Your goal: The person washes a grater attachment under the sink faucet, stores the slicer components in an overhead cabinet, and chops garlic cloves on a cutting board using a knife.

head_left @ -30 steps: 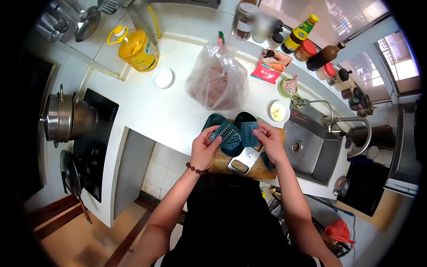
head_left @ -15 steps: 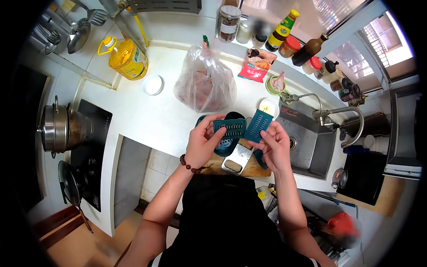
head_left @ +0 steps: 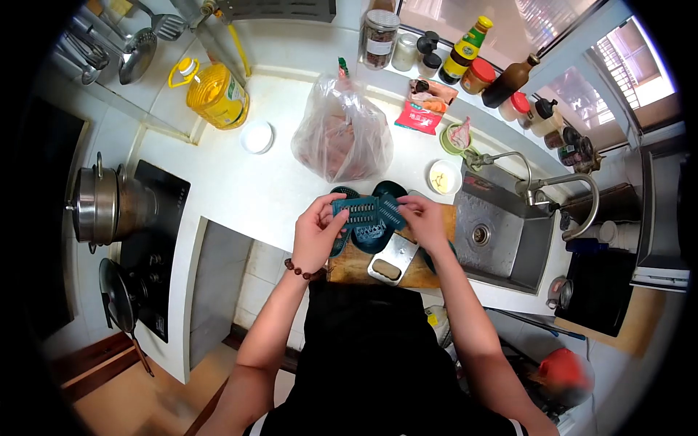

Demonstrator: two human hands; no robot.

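My left hand (head_left: 314,231) is closed on a dark green grater plate (head_left: 358,213) with rows of slots, held up over the cutting board. A second dark green grater plate (head_left: 392,211) is pinched in my right hand (head_left: 424,221), tilted, its edge close against the first plate. Below them lie dark green plastic container parts (head_left: 369,240), partly hidden by my hands. A silver metal grater (head_left: 393,260) with an oval handle opening rests on the wooden cutting board (head_left: 347,270).
Behind my hands stands a plastic bag of meat (head_left: 340,138). A white bowl (head_left: 444,176) with pale pieces sits beside the sink (head_left: 502,232). An oil jug (head_left: 218,96) and a small white dish (head_left: 257,136) are at the back left; a red packet (head_left: 426,107) lies near the windowsill.
My right hand has moved left and slightly up, turning its plate to a different tilt. My left hand has shifted a little left with its plate. The white bowl is now uncovered.
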